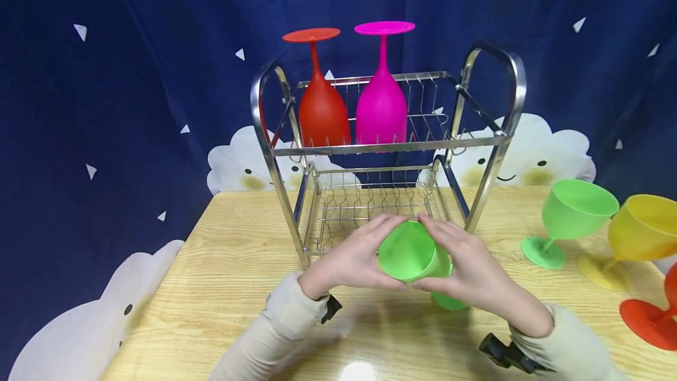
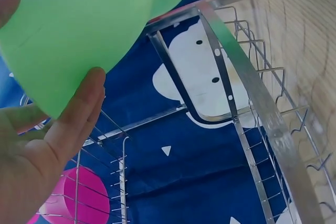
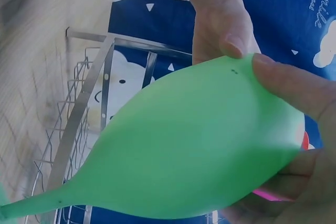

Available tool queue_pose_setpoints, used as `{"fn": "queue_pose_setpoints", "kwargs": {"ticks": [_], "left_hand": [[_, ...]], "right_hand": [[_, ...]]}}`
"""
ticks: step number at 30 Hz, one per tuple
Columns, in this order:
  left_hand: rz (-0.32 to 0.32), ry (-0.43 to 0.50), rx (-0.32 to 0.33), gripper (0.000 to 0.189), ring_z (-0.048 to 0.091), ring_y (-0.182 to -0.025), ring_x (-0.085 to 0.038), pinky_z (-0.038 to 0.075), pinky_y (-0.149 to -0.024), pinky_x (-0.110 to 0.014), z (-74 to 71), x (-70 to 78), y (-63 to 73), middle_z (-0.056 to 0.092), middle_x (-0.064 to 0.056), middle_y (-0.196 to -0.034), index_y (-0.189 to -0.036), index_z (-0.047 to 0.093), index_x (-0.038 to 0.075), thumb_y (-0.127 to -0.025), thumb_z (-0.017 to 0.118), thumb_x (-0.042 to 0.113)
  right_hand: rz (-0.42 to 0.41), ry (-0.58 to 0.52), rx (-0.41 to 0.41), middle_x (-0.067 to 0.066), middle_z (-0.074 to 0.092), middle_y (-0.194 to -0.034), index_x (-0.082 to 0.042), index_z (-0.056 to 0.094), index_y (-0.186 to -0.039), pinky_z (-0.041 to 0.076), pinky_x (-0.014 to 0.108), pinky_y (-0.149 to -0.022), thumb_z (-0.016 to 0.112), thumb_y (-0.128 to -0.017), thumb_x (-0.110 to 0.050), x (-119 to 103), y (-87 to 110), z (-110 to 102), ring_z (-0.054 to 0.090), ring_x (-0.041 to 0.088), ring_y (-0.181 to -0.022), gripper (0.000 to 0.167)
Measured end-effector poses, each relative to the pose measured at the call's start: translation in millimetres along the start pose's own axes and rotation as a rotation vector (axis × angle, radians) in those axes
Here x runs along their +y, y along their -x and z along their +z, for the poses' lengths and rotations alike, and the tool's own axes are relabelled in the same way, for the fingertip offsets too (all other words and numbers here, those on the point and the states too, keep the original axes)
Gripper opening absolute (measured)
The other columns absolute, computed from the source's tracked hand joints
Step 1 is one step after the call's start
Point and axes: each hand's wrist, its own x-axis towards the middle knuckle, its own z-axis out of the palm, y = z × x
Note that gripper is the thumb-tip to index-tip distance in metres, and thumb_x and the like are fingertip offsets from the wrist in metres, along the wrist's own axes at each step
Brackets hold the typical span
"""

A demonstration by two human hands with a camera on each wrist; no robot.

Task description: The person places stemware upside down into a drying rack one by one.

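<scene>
Between both hands a green goblet [image 1: 409, 251] is held in front of the rack, its mouth facing the head camera and its foot showing below. My left hand [image 1: 365, 254] grips the bowl from the left, thumb and fingers around its rim. From the opposite side my right hand [image 1: 471, 260] grips the same bowl. In the right wrist view the smooth goblet bowl [image 3: 199, 135] tapers to a stem at lower left. A two-tier metal dish rack [image 1: 391, 147] stands just beyond the hands. On its upper tier a red goblet [image 1: 324, 107] and a magenta goblet [image 1: 382, 104] stand upside down.
To the right on the wooden table [image 1: 211, 287] stand another green goblet [image 1: 576, 210], a yellow goblet [image 1: 642, 228] and a red goblet [image 1: 653, 323], partly cut off by the frame. A dark blue curtain [image 1: 132, 104] with white shapes hangs behind the rack.
</scene>
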Motion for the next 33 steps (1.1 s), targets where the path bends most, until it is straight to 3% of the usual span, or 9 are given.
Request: {"fn": "queue_pose_setpoints", "kwargs": {"ticks": [5, 10, 13, 17, 23, 27, 31, 33], "left_hand": [[-0.031, 0.031, 0.027, 0.094, 0.050, -0.106, -0.016, 0.045, -0.086, -0.023, 0.4, 0.7, 1.7, 0.045, -0.005, -0.125, -0.133, 0.036, 0.008, -0.056, 0.086, 0.027], [-0.073, 0.042, 0.078, 0.094, 0.051, -0.105, -0.017, 0.046, -0.087, -0.028, -3.2, 0.0, 7.0, 0.048, -0.005, -0.123, -0.131, 0.039, 0.008, -0.052, 0.088, 0.026], [-0.097, 0.046, 0.133, 0.093, 0.050, -0.105, -0.017, 0.046, -0.087, -0.031, -7.7, -2.5, 12.0, 0.050, -0.004, -0.121, -0.130, 0.041, 0.010, -0.051, 0.088, 0.026], [-0.104, 0.094, 0.235, 0.092, 0.049, -0.107, -0.017, 0.045, -0.089, -0.040, -15.4, -8.0, 20.1, 0.051, -0.004, -0.120, -0.129, 0.042, 0.008, -0.051, 0.088, 0.024], [-0.061, 0.164, 0.424, 0.091, 0.047, -0.110, -0.022, 0.043, -0.091, -0.041, -27.5, -13.8, 29.0, 0.053, -0.010, -0.120, -0.128, 0.042, 0.002, -0.050, 0.086, 0.015], [-0.004, 0.332, 0.520, 0.087, 0.049, -0.104, -0.027, 0.050, -0.084, -0.038, -33.3, -14.9, 30.1, 0.049, -0.019, -0.119, -0.128, 0.039, -0.004, -0.053, 0.083, 0.009], [0.031, 0.499, 0.599, 0.091, 0.052, -0.098, -0.027, 0.054, -0.074, -0.040, -36.0, -13.7, 28.6, 0.044, -0.024, -0.120, -0.127, 0.035, -0.009, -0.060, 0.083, 0.028], [0.035, 0.523, 0.634, 0.095, 0.053, -0.097, -0.024, 0.054, -0.073, -0.040, -36.2, -12.6, 27.1, 0.044, -0.023, -0.119, -0.127, 0.034, -0.010, -0.061, 0.081, 0.041]], "right_hand": [[-0.011, -0.025, 0.005, 0.022, 0.052, -0.123, 0.009, 0.042, -0.129, 0.044, 0.056, -0.083, 0.084, -0.054, -0.033, 0, 0.7, 1, 0.052, 0.040, -0.106, 0.095], [0.019, -0.078, 0.011, 0.017, 0.047, -0.131, -0.005, 0.034, -0.140, 0.043, 0.056, -0.085, 0.081, -0.060, -0.037, 5, 6.0, -8, 0.048, 0.037, -0.112, 0.098], [0.056, -0.079, 0.051, 0.012, 0.048, -0.131, -0.009, 0.036, -0.140, 0.043, 0.035, -0.093, 0.084, -0.057, -0.029, 11, 11.8, -15, 0.049, 0.022, -0.114, 0.097], [0.093, -0.108, 0.143, 0.010, 0.052, -0.126, -0.006, 0.044, -0.134, 0.034, 0.007, -0.090, 0.084, -0.054, -0.010, 24, 20.7, -22, 0.048, 0.003, -0.108, 0.090], [0.164, -0.275, 0.318, 0.006, 0.052, -0.125, 0.010, 0.050, -0.123, 0.041, 0.011, -0.086, 0.075, -0.052, 0.019, 39, 32.1, -26, 0.048, 0.006, -0.110, 0.075], [0.259, -0.388, 0.351, 0.005, 0.051, -0.125, 0.012, 0.048, -0.123, 0.042, 0.013, -0.087, 0.067, -0.058, 0.027, 43, 35.8, -27, 0.047, 0.009, -0.110, 0.070], [0.339, -0.541, 0.333, 0.005, 0.055, -0.121, 0.012, 0.048, -0.123, 0.044, 0.015, -0.085, 0.060, -0.070, 0.024, 46, 38.6, -22, 0.052, 0.009, -0.106, 0.055], [0.385, -0.609, 0.305, 0.000, 0.059, -0.116, 0.009, 0.051, -0.121, 0.046, 0.014, -0.082, 0.058, -0.076, 0.019, 48, 40.5, -17, 0.055, 0.007, -0.101, 0.047]]}}
